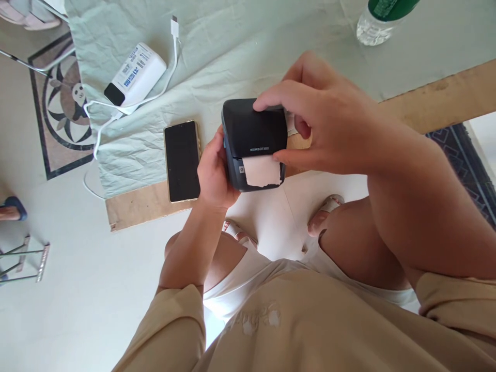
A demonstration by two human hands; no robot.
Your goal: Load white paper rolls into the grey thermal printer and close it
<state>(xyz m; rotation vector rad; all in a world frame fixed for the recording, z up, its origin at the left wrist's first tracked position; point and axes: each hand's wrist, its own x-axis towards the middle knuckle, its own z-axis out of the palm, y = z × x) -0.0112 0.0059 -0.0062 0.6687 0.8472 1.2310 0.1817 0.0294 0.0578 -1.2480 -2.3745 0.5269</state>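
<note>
Two bare hands work a small black label printer (253,135) above the near edge of a cloth-covered table (248,62), a torn strip of pale label paper (263,171) hanging from its front slot. At far left a white power bank (135,75) lies on the green cloth with its white cable (170,57) looped beside it, and a dark smartphone (182,161) rests face-up just beside the printer, partly over the bare wooden edge. The left hand (214,173) comes up from below, forearm nearly vertical, fingers wrapped around the printer's left side in a firm cradling grasp. The right hand (318,121) reaches in from the right with the wrist bent downward, index fingertip pressing the lid's top rear edge, thumb against the lower right corner beside the paper, remaining fingers curled loosely behind. Judging by that grip, steady support from the left and even pressure along the lid would keep the paper feeding straight. A clear water bottle (377,20) stands at top right, well apart
</note>
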